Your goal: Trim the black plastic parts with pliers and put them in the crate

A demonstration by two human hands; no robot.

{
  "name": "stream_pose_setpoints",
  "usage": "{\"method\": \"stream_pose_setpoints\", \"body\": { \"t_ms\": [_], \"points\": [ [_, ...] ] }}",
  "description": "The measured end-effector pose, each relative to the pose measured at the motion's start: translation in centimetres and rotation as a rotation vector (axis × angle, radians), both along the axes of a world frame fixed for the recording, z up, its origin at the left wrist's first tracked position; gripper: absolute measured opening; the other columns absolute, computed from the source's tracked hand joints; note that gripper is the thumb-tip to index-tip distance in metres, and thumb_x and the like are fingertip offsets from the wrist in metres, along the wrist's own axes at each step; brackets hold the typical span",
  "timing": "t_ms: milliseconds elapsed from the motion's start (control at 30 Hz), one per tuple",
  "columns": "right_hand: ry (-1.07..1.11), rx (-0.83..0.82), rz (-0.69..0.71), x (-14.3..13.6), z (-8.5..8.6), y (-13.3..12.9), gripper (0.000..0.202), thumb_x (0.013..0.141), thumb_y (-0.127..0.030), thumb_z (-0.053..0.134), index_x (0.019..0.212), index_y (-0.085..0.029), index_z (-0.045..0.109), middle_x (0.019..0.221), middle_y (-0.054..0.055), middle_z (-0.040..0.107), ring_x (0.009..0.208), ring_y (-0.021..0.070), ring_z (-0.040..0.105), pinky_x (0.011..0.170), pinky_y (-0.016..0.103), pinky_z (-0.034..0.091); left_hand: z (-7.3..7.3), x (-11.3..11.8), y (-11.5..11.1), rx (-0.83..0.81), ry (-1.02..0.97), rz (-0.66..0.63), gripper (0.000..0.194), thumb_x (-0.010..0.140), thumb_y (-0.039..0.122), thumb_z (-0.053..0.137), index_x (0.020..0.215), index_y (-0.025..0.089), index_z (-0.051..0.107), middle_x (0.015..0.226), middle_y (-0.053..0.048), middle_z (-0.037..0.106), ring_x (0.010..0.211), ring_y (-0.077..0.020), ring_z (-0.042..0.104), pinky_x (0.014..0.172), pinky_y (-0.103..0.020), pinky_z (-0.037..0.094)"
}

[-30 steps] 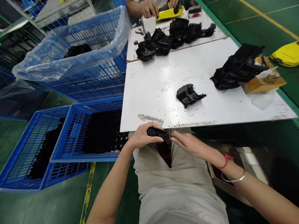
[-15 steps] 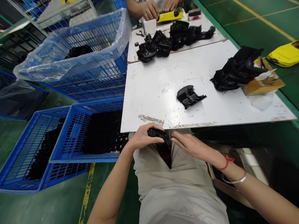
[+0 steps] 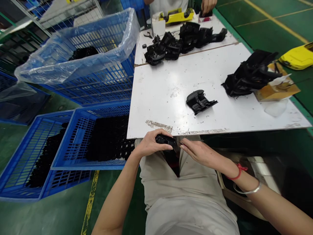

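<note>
Just below the near edge of the white table, over the lap, my left hand (image 3: 151,143) is closed around a black plastic car interior part (image 3: 164,139). My right hand (image 3: 194,149) pinches a thin dark blade-like piece (image 3: 180,143) at the right end of that part; most of this piece is hidden by the fingers. A similar black car interior part (image 3: 200,101), with moulded seats, lies alone on the table beyond my hands. Small black slivers are scattered around it.
Stacked black parts (image 3: 249,75) lean by a yellow box (image 3: 276,91) on the right. More black parts (image 3: 171,45) sit farther back, before a co-worker with a yellow car body (image 3: 177,17). Blue crates (image 3: 78,137) with black parts stand left of the white table (image 3: 156,98).
The co-worker's hands have left the yellow car body, and one is now at the small box on the right. My own hands have barely moved.
</note>
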State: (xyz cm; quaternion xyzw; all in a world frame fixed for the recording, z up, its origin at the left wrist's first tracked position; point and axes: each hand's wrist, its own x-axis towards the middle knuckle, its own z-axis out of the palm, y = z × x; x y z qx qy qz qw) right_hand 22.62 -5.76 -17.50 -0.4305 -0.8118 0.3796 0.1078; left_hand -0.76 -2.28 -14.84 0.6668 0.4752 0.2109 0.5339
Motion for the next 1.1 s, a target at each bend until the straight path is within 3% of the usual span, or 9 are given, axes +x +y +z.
{"method": "stream_pose_setpoints", "body": {
  "t_ms": [367,1100],
  "points": [
    [-0.009,0.004,0.007,-0.1,0.0,0.2,0.025,0.101,-0.038,0.026,0.085,-0.023,0.036,0.061,-0.004,0.043,0.053,0.0128,0.043,0.051,0.024,0.029,0.0,0.0,0.1,0.01,0.002,-0.007,0.04,0.065,0.042,0.079,0.096,0.019,0.07,0.095,-0.005,0.069,0.089,-0.0197,0.062,0.08,-0.027,0.048],
    [0.009,-0.067,0.068,0.0,0.5,1.3,0.027,0.1,-0.038,0.029,0.078,-0.023,0.03,0.056,-0.007,0.033,0.048,0.01,0.033,0.048,0.026,0.023,-0.4,0.1,-0.2,0.046,0.005,0.005,0.039,0.065,0.041,0.079,0.095,0.018,0.07,0.1,-0.007,0.069,0.094,-0.0218,0.063,0.082,-0.03,0.049]
  ]
}}
